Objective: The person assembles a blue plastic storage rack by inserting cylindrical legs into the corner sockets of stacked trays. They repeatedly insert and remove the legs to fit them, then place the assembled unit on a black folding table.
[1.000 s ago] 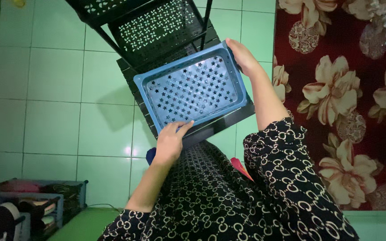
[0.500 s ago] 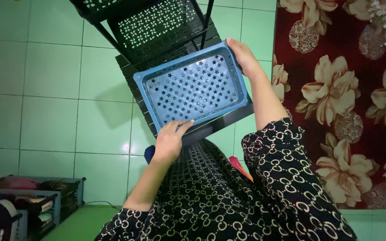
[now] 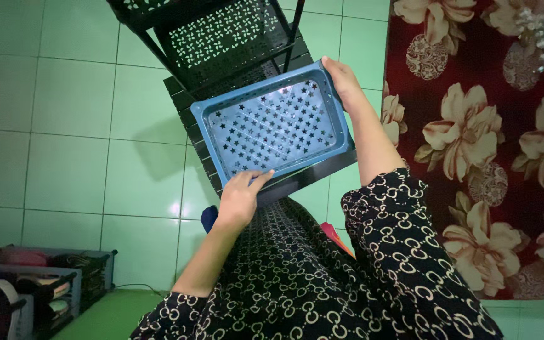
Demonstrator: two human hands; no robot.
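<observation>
Left hand (image 3: 239, 200) grip closed on near short edge of blue tray (image 3: 275, 126); right hand (image 3: 342, 80) grip closed on far corner. Tray long axis runs left-right, above black rack (image 3: 221, 38).

Blue rectangular plastic tray (image 3: 273, 125) with star-shaped holes, tilted, open side up, just above a black rack

blue star-punched tray (image 3: 272, 126), green floor tiles (image 3: 70, 157)
</observation>
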